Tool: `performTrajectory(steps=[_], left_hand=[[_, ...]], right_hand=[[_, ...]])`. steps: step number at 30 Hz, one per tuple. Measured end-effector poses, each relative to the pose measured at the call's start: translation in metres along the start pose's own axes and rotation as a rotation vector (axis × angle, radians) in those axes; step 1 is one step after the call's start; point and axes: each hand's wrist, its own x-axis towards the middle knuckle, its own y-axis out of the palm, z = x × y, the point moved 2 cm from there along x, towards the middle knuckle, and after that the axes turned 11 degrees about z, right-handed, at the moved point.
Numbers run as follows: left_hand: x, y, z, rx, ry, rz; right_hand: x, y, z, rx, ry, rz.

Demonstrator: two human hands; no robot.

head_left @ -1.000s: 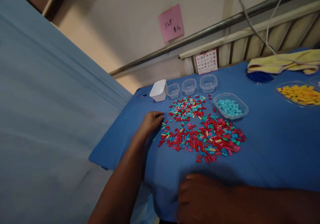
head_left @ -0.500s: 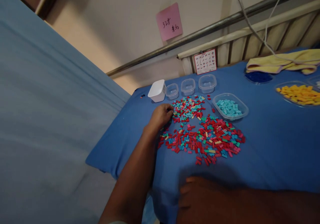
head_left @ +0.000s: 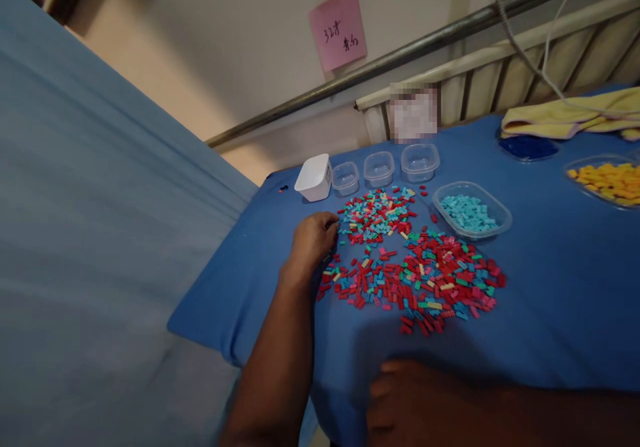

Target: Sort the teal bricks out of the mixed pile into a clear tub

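My left hand (head_left: 314,237) is at the left edge of a pile of small toy bricks (head_left: 377,212), mostly red, turquoise and green. Its fingers are curled with the tips together, and anything between them is hidden. Nearer to me spreads a second pile of bricks (head_left: 433,270), largely red with some pink, blue and cream ones. At the front of the table lies my right hand (head_left: 403,400), in shadow, its fingers curled in; whatever it may hold does not show. A clear tub (head_left: 503,224) with turquoise bricks stands right of the piles.
Behind the piles stand a white box (head_left: 314,179) and three clear tubs (head_left: 379,169). On the right are a tub of yellow bricks (head_left: 607,179), a dark blue tub (head_left: 529,148) and a yellow cloth (head_left: 550,122). A blue curtain (head_left: 100,200) hangs at left.
The view has shifted a little, so the table's things appear farther right. My left hand has drawn slightly left from the far pile's edge. My right hand stays curled near the front.
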Motion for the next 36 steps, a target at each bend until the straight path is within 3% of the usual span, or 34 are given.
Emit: performTrajectory(steps=[5,12,21,26,29,33,36], left_hand=[[-0.004,0.000,-0.002,0.029,0.126,0.086],[-0.010,-0.003,0.003,-0.115,0.150,0.174],[-0.002,0.003,0.004,-0.041,0.368,0.184],[-0.001,0.002,0.002,-0.052,0.303,0.192],[0.001,0.004,0.007,-0.256,0.197,0.194],[0.002,0.005,0.013,-0.793,0.073,0.165],[-0.001,-0.001,0.007,-1.068,0.060,0.117]], right_hand=[[0.004,0.012,-0.002,0.063,0.007,0.039],[0.001,0.021,-0.006,0.117,0.071,0.072],[-0.005,0.047,-0.008,0.115,0.089,0.089],[-0.010,0.048,-0.011,0.106,0.069,0.109],[-0.011,0.040,-0.010,0.098,0.071,0.092],[-0.009,0.031,-0.008,0.084,0.052,0.068],[-0.005,0.025,-0.010,0.071,0.052,0.058]])
